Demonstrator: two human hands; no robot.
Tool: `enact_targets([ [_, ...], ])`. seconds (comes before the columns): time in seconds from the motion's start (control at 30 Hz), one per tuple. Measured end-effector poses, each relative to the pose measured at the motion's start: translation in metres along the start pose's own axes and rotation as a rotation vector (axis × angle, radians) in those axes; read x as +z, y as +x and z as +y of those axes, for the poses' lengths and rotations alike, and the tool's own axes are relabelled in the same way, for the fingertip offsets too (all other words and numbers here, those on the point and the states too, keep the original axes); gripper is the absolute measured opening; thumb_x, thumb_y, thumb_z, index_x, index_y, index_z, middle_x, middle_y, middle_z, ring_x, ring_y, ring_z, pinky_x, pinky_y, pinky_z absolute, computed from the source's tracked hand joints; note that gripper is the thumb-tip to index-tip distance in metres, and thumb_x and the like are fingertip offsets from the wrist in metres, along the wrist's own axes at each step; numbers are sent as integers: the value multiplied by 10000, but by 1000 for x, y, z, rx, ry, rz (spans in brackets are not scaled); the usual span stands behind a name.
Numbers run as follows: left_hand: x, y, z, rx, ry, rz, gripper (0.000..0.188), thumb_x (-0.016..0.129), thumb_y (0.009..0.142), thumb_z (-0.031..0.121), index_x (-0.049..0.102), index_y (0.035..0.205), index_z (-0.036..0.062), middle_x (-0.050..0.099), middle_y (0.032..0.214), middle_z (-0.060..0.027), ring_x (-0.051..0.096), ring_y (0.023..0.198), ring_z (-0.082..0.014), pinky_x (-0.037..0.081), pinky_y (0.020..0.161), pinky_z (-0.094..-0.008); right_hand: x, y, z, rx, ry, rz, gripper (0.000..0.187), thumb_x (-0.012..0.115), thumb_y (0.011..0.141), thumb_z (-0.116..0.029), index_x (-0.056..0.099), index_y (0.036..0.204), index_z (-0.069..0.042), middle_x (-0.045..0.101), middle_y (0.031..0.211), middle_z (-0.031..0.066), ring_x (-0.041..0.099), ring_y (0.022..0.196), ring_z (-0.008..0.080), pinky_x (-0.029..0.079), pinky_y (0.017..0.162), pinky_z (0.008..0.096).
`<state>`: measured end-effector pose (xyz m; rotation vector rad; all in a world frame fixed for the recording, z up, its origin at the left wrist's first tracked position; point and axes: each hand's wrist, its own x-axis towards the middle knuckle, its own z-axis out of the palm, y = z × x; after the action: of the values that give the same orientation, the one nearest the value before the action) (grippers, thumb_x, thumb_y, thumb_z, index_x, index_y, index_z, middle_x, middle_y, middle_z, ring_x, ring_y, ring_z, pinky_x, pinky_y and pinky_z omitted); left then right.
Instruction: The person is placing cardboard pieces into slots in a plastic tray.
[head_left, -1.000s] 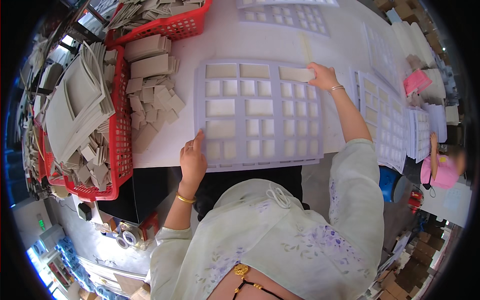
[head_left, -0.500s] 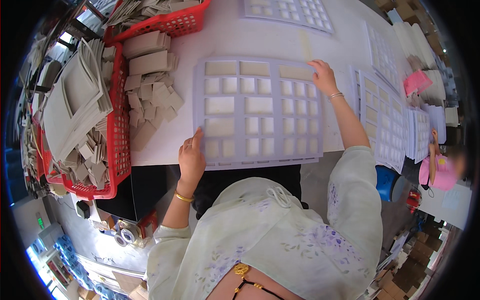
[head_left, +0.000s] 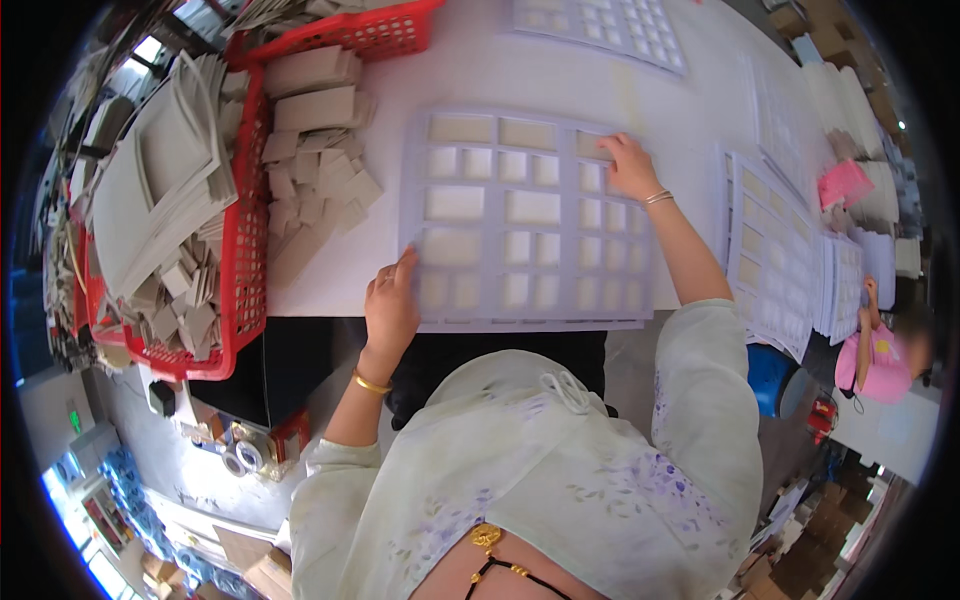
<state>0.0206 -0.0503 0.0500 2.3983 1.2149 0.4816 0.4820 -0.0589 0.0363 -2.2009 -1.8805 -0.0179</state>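
A white grid panel [head_left: 494, 220] with rectangular openings lies before me, apparently on similar panels; edges show beneath its near side. Beige-grey board shows in the upper openings, and several others look whiter. My left hand [head_left: 393, 305], a gold bangle at its wrist, rests at the panel's left edge, fingers stretched along it. Over the top right opening is my right hand [head_left: 630, 168], fingers partly spread and bent, fingertips touching the grey board [head_left: 591, 146] there. I see nothing lifted in either hand.
Red baskets [head_left: 250, 230] of grey board pieces stand at left, beside a loose heap of small cut boards [head_left: 318, 185]. More grid panels lie at the far side [head_left: 605, 30] and right [head_left: 770, 240]. Farther right, a person in pink [head_left: 880, 355] works with another panel stack [head_left: 842, 285].
My right hand has moved from the panel's upper right edge leftward onto the top right opening. My left hand stays at the left edge. The whole view has shifted slightly.
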Motion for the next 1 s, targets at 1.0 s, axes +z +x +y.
enact_targets([
  [1.0, -204, -32, -108, -341, 413, 770, 365, 681, 714, 84, 594, 1069, 96, 585, 1005, -116, 553, 951, -322, 461, 811, -421, -34, 108, -366, -916, 443, 265, 122, 633, 789, -137, 667, 906, -140, 644, 800, 29, 606, 801, 211, 392, 857, 388],
])
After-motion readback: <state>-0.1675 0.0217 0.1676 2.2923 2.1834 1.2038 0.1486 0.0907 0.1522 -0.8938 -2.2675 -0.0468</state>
